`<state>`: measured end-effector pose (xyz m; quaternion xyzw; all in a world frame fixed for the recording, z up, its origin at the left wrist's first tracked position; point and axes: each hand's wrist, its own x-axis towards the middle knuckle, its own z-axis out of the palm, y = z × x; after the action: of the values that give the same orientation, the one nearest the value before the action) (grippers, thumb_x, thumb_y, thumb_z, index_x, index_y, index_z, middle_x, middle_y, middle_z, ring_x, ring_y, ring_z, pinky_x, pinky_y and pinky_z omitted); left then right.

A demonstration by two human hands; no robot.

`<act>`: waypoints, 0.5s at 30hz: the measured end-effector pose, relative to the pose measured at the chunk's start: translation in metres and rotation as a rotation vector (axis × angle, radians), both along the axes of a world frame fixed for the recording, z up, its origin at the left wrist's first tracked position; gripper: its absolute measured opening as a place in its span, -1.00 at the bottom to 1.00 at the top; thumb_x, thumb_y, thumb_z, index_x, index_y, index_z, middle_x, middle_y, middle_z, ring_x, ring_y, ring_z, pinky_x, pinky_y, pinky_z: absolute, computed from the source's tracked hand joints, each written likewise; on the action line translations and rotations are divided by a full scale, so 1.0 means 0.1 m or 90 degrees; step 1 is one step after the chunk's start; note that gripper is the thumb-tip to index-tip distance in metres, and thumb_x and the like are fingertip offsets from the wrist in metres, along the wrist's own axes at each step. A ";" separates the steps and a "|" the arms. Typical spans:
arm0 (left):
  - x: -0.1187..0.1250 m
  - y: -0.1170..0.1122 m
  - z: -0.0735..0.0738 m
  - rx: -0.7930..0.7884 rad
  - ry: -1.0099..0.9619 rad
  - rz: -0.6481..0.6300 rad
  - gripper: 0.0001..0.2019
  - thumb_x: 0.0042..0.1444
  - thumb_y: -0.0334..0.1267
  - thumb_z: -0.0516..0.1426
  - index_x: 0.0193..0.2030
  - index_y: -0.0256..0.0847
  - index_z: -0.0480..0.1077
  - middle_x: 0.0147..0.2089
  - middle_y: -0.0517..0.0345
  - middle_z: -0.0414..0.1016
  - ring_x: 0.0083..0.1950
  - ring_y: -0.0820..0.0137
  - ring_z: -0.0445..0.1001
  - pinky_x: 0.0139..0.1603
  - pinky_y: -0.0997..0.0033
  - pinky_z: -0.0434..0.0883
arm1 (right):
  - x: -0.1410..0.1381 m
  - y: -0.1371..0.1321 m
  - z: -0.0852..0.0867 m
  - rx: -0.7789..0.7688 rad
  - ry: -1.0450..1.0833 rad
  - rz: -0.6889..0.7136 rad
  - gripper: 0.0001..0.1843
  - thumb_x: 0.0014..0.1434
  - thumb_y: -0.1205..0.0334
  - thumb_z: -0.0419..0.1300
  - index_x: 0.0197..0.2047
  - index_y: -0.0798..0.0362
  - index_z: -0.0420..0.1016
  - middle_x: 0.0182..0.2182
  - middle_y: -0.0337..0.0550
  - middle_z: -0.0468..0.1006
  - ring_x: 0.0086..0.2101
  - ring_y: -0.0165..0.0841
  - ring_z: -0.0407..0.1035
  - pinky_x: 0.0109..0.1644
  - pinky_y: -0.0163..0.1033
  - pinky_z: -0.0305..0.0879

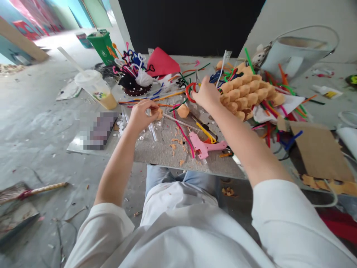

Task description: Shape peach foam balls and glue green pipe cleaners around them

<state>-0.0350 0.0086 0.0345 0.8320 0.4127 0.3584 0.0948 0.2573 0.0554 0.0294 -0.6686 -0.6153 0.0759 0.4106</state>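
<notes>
My left hand [143,114] is closed around a small peach-coloured cup piece [159,114], pinched between thumb and fingers. A thin pale strip [181,122] runs from beside that piece toward the right; whether it is joined to it I cannot tell. My right hand [206,93] grips a pair of scissors by the red handles [190,93], with the blades pointing away from me. Between my hands lies another peach-coloured cup piece [183,111]. Just right of my right hand rests a peach-coloured egg tray [247,93].
A pink glue gun [205,145] and a yellow cutter [205,132] lie near the table's front edge. At left stand a drink cup [96,89] and a pincushion-like dotted holder [136,89]. A metal bucket [295,56] and cardboard [320,149] are at right.
</notes>
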 end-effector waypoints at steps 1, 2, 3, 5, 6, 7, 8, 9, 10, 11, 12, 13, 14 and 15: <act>0.00 0.00 0.01 0.002 0.006 0.001 -0.83 0.11 -0.17 0.16 -0.25 -0.17 0.53 -0.20 0.06 0.65 -0.13 0.32 0.58 0.04 0.21 0.54 | -0.05 0.08 -0.02 -0.060 -0.019 -0.065 -0.45 0.10 0.26 0.44 0.09 0.16 0.33 -0.04 0.27 0.55 0.11 0.14 0.45 0.20 0.27 0.34; -0.01 0.00 0.01 0.004 0.012 0.001 -0.82 0.13 -0.14 0.16 -0.25 -0.16 0.53 -0.19 0.06 0.66 -0.12 0.32 0.59 0.06 0.19 0.54 | -0.08 0.14 -0.02 -0.084 -0.025 -0.086 -0.43 0.09 0.27 0.45 0.10 0.18 0.34 -0.04 0.30 0.55 0.11 0.16 0.45 0.19 0.28 0.35; -0.02 0.00 0.02 0.005 0.018 0.000 -0.81 0.14 -0.12 0.16 -0.24 -0.15 0.54 -0.18 0.07 0.67 -0.11 0.31 0.60 0.09 0.18 0.54 | -0.10 0.18 -0.03 -0.101 -0.032 -0.101 -0.45 0.09 0.26 0.45 0.08 0.19 0.37 -0.05 0.31 0.56 0.10 0.15 0.46 0.17 0.27 0.36; -0.05 0.02 0.02 -0.003 0.025 -0.018 -0.76 0.14 -0.07 0.19 -0.18 -0.15 0.55 -0.10 0.04 0.68 -0.06 0.28 0.62 0.11 0.16 0.54 | -0.08 0.19 0.00 -0.114 -0.047 -0.108 -0.60 0.13 0.21 0.43 -0.03 0.17 0.45 -0.10 0.27 0.58 0.06 0.13 0.48 0.14 0.23 0.39; -0.07 0.02 0.01 -0.009 0.026 -0.030 -0.74 0.13 -0.07 0.20 -0.14 -0.15 0.55 -0.04 0.02 0.68 -0.02 0.25 0.62 0.12 0.15 0.54 | -0.03 0.17 0.03 -0.113 -0.056 -0.109 -0.69 0.17 0.19 0.40 -0.09 0.14 0.48 -0.14 0.23 0.59 0.04 0.10 0.50 0.13 0.20 0.39; -0.08 0.03 0.01 -0.011 0.025 -0.041 -0.72 0.13 -0.06 0.21 -0.11 -0.15 0.55 -0.01 0.00 0.68 0.02 0.24 0.63 0.15 0.13 0.54 | 0.05 0.15 0.07 -0.110 -0.066 -0.110 -0.77 0.22 0.18 0.35 -0.13 0.12 0.49 -0.16 0.18 0.59 0.03 0.06 0.50 0.13 0.17 0.38; -0.10 0.03 0.01 -0.014 0.023 -0.051 -0.71 0.13 -0.06 0.21 -0.09 -0.15 0.54 0.02 -0.01 0.68 0.05 0.23 0.63 0.17 0.13 0.53 | 0.16 0.13 0.14 -0.094 -0.078 -0.114 -0.83 0.27 0.19 0.31 -0.16 0.11 0.50 -0.17 0.14 0.60 0.02 0.02 0.50 0.14 0.13 0.36; -0.10 0.04 0.00 -0.016 0.020 -0.058 -0.71 0.13 -0.06 0.21 -0.08 -0.15 0.54 0.04 -0.02 0.67 0.07 0.23 0.62 0.19 0.12 0.53 | 0.30 0.10 0.21 -0.075 -0.088 -0.117 -0.86 0.33 0.21 0.23 -0.14 0.11 0.50 -0.15 0.12 0.60 0.03 -0.04 0.49 0.17 0.08 0.33; -0.11 0.03 0.00 -0.016 0.017 -0.063 -0.71 0.14 -0.05 0.21 -0.07 -0.15 0.54 0.04 -0.02 0.67 0.09 0.23 0.62 0.21 0.13 0.52 | 0.47 0.09 0.30 -0.045 -0.097 -0.133 -0.85 0.38 0.24 0.15 -0.10 0.13 0.49 -0.11 0.11 0.59 0.04 -0.10 0.47 0.18 0.04 0.29; -0.11 0.03 0.00 -0.017 0.013 -0.063 -0.72 0.15 -0.05 0.21 -0.07 -0.14 0.53 0.05 -0.01 0.67 0.10 0.24 0.62 0.21 0.13 0.52 | 0.65 0.08 0.39 0.020 -0.114 -0.154 -0.82 0.39 0.26 0.12 -0.07 0.16 0.48 -0.07 0.12 0.59 0.04 -0.15 0.45 0.17 -0.02 0.26; -0.11 0.02 -0.01 -0.018 0.010 -0.060 -0.72 0.16 -0.05 0.21 -0.08 -0.14 0.53 0.05 -0.01 0.67 0.10 0.24 0.62 0.21 0.14 0.52 | 0.84 0.09 0.47 0.054 -0.115 -0.174 -0.80 0.38 0.28 0.11 -0.01 0.19 0.46 0.04 0.18 0.55 0.09 -0.18 0.40 0.21 -0.05 0.21; -0.11 0.01 -0.01 -0.019 0.008 -0.055 -0.73 0.17 -0.05 0.21 -0.08 -0.13 0.53 0.06 0.00 0.67 0.11 0.24 0.61 0.22 0.15 0.52 | 1.04 0.12 0.53 0.070 -0.110 -0.186 -0.80 0.38 0.31 0.11 0.01 0.20 0.44 0.15 0.25 0.49 0.15 -0.19 0.34 0.24 -0.07 0.16; -0.11 0.00 -0.02 -0.024 0.007 -0.051 -0.73 0.17 -0.05 0.21 -0.07 -0.13 0.53 0.06 0.00 0.66 0.13 0.23 0.61 0.22 0.15 0.52 | 1.21 0.16 0.58 0.080 -0.102 -0.185 -0.86 0.36 0.31 0.15 -0.04 0.13 0.45 0.18 0.23 0.47 0.15 -0.23 0.31 0.25 -0.12 0.12; -0.12 0.00 -0.03 -0.030 0.006 -0.047 -0.72 0.18 -0.04 0.21 -0.06 -0.13 0.52 0.07 -0.01 0.66 0.14 0.23 0.61 0.23 0.14 0.52 | 1.37 0.20 0.60 0.091 -0.086 -0.180 -0.99 0.32 0.32 0.21 -0.17 0.04 0.44 0.08 0.15 0.53 0.10 -0.26 0.31 0.22 -0.16 0.12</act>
<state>-0.0469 0.0081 0.0317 0.8459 0.3900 0.3413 0.1256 0.3944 0.0756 0.0893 -0.7212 -0.5453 -0.0714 0.4212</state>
